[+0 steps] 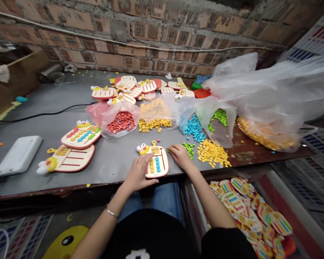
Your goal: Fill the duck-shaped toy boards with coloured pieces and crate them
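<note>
My left hand (138, 172) lies over the left side of a cream duck-shaped toy board (164, 165), its thumb along the near edge, holding the board on the table. Yellow and blue beads sit in rows on this board, and an upper slot at its right has no beads. Some red shows beside my fingers, which hide the rest of that side. Just right of the board, my right hand (180, 155) has its fingertips pinched on a small green bead (169, 150). Loose green beads (189, 149) and a heap of yellow beads (212, 153) lie beyond that hand.
Open bags of red beads (121, 121), yellow beads (155, 124), blue beads (193, 127) and green beads (219, 118) stand behind. Two toy boards (81, 136) overlap at left near a white power bank (18, 154). More boards (124, 86) are piled behind; a crate (248, 205) of boards stands lower right.
</note>
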{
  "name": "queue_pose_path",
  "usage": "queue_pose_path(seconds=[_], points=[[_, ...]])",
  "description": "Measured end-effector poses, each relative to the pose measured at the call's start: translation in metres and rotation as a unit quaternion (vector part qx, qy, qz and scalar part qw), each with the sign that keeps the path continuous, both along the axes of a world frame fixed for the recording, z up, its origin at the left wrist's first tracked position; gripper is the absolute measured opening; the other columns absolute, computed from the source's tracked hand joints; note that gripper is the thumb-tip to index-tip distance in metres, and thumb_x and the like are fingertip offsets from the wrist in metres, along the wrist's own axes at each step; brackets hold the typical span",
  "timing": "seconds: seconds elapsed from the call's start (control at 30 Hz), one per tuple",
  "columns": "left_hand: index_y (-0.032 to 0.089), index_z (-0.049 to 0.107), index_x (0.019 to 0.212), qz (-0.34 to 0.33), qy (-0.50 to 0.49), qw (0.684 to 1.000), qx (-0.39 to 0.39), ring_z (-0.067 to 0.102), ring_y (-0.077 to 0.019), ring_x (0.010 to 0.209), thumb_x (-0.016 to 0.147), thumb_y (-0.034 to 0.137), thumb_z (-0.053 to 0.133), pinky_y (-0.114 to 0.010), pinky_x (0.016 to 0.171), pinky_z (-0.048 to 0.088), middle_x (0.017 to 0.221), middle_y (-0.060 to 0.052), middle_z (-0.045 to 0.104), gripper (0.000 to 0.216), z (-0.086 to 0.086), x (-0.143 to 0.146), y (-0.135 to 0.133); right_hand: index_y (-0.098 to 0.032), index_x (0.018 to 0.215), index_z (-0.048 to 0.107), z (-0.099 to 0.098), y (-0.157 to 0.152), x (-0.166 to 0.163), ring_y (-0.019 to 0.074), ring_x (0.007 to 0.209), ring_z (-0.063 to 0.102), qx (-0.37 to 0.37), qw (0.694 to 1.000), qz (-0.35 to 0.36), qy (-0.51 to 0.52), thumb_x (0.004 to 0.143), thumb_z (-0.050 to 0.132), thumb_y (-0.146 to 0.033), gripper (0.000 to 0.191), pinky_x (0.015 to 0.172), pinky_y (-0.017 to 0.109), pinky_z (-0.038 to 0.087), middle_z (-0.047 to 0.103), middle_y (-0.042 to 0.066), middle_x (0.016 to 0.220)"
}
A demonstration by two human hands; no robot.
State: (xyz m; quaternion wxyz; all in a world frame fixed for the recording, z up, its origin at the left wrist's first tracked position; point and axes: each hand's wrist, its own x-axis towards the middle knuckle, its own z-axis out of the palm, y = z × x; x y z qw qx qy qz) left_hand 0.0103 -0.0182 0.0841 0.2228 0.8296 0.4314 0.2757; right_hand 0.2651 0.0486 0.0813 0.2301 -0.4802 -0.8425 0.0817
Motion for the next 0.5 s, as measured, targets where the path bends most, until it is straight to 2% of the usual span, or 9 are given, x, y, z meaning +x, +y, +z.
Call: queue_pose_path(seconds=[0.1,0.23,0.37,0.5], points=[[0.022,0.026,0.147,-0.032,0.083,0.995,0.042,0.035,-0.0325,0.135,0.077,0.047,0.068,-0.05,0.111,0.026,0.147,-0.013,0.039,0.085,0.002,0.007,-0.001,-0.019,0.1,0.067,0.001,-0.001,-0.01,0.023,0.091,0.056,-0.002,0.997,0.01,0.079,0.092,0.049,-0.02,0.02,0.082,0.037,0.045,0.064,0.011,0.095],[0.021,0.033,0.145,-0.036,0.114,0.99,0.068,0.037,-0.0313,0.133,0.084,0.049,0.059,-0.049,0.11,0.027,0.148,-0.012,0.04,0.072,0.0,0.008,0.0,-0.021,0.1,0.067,0.003,0.004,-0.026,0.0219,0.094,0.057,-0.006,0.991,0.003,0.136,0.091,0.053,-0.023,0.017,0.085,0.037,0.047,0.064,0.008,0.097],[0.022,0.036,0.143,-0.039,0.116,0.989,0.077,0.038,-0.031,0.132,0.084,0.049,0.058,-0.048,0.109,0.029,0.147,-0.011,0.042,0.069,-0.001,0.006,0.002,-0.02,0.096,0.069,0.007,0.007,-0.039,0.0221,0.094,0.055,-0.01,0.998,-0.004,0.064,0.09,0.055,-0.019,0.015,0.083,0.036,0.047,0.065,0.008,0.096],[0.021,0.036,0.143,-0.036,0.112,0.989,0.087,0.039,-0.0303,0.131,0.085,0.048,0.058,-0.047,0.109,0.03,0.145,-0.011,0.044,0.068,-0.002,0.007,0.003,-0.022,0.099,0.069,0.021,-0.001,-0.034,0.0253,0.102,0.051,0.002,0.999,0.0,-0.044,0.087,0.058,-0.016,0.017,0.083,0.038,0.045,0.064,0.01,0.106]])
